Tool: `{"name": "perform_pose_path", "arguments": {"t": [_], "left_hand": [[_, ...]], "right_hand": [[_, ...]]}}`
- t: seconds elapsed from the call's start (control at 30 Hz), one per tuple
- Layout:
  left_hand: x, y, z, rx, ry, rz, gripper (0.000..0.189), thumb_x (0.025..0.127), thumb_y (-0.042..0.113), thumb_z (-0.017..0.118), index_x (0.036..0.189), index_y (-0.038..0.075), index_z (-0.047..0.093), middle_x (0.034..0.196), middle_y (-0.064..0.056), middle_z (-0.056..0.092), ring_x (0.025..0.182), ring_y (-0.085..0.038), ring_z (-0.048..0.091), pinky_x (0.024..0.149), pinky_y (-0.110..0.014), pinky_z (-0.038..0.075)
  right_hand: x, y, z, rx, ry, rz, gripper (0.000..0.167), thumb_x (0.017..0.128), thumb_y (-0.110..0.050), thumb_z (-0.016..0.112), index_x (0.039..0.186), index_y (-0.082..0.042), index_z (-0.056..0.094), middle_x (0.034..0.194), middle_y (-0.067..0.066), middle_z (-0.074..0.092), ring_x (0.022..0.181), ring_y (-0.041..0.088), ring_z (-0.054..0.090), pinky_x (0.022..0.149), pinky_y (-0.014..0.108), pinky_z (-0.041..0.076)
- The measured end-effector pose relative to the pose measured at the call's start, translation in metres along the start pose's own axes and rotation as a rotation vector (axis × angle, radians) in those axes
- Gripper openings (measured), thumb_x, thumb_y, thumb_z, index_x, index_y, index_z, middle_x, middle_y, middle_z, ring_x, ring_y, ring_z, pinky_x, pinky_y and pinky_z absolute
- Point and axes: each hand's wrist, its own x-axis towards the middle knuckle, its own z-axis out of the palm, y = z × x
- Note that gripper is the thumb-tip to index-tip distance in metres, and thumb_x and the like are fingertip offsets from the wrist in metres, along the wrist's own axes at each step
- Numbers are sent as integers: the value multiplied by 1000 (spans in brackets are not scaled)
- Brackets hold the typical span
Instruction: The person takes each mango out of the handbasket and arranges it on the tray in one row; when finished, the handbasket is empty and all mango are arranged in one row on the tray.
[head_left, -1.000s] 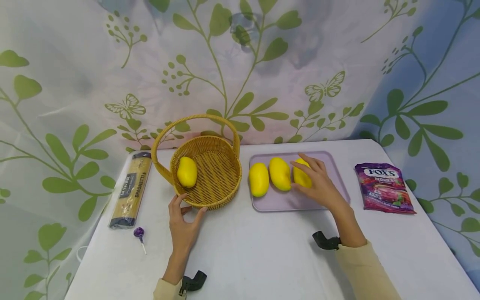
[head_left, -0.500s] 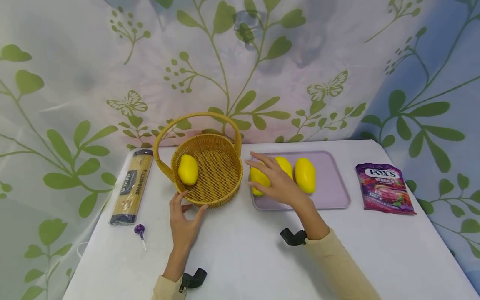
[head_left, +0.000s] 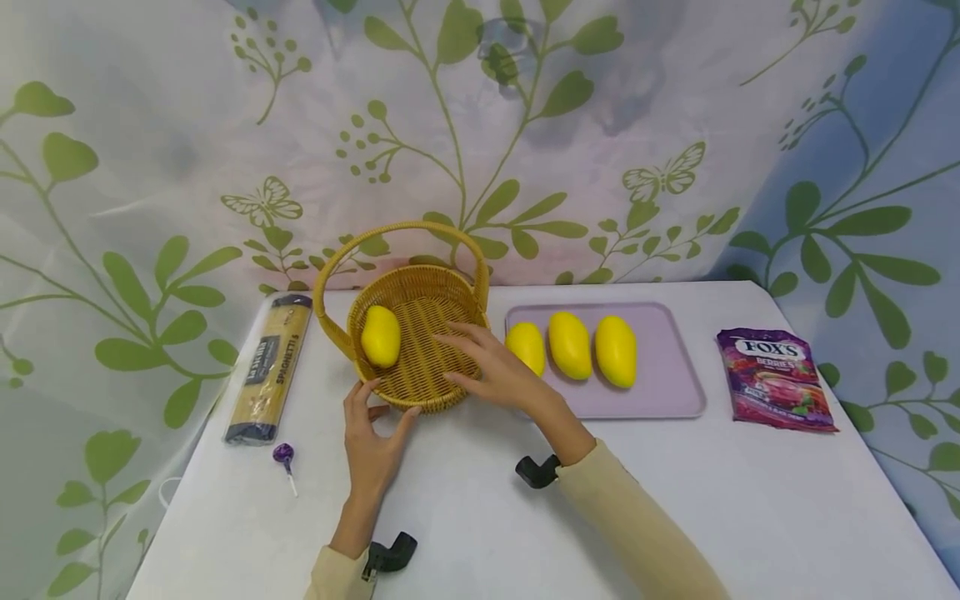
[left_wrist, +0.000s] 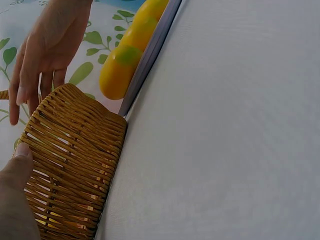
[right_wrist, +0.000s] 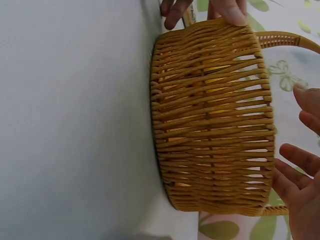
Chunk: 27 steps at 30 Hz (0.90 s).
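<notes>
1. Golden-brown woven strands make up the round, arch-handled basket [head_left: 420, 367], which stands near the far edge of the white-covered table [head_left: 465, 500], just beside the left edge of the lilac, round-cornered rectangular tray [head_left: 667, 367].
2. Its thin weave suggests something light and slightly springy, likely to slide if pushed; the near rim suits steadying, the arch suits lifting.
3. At that near rim the left hand [head_left: 371, 446] has hold of the weave, thumb and bent fingers set apart along it.
4. Over the basket's right side hangs the right hand [head_left: 498, 367], fingers spread and pinching nothing; whether it brushes the rim I cannot tell.
5. Inside, against the basket's left wall, lies a plump, smooth yellow mango [head_left: 382, 337]. Three similar yellow mangoes [head_left: 617, 352] lie in a row towards the tray's left edge.
6. Each mango looks firm and rather slick, probably not fragile; real or imitation, and so its weight, I cannot tell. Thumb and fingers across the widest part should grip best; the tapered ends may slip.
</notes>
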Motion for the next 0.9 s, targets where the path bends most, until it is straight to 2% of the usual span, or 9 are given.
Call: {"name": "perform_pose_path", "arguments": {"t": [0.13,0.3,0.53,0.9], "left_hand": [[-1,0,1,10,-7,-12,74,77,28,85,138,10,47,143,-15,44,95,-26,63,85,-36,54],[-2,-2,1,19,-1,-11,74,77,26,85,138,9,47,143,-14,44,95,-26,63,85,-36,54],[1,1,-1,-4,-3,-6,74,76,26,85,138,9,48,144,-15,44,94,-27,64,85,-39,54],[1,1,1,-3,-1,-9,74,77,26,85,137,8,48,144,-13,44,94,-27,64,84,-39,55]], "right_hand": [[7,4,7,23,-19,36,56,95,-33,64,146,-21,46,152,13,38,138,31,41,107,49,44],[13,10,17,27,-26,35,55,95,-33,65,145,-17,47,150,16,40,135,32,44,104,49,47],[25,9,21,20,-25,39,54,95,-35,64,144,-22,48,150,13,40,136,28,44,105,45,47],[55,3,31,57,-142,35,57,95,-36,64,145,-17,46,153,13,36,141,29,38,112,47,40]]}}
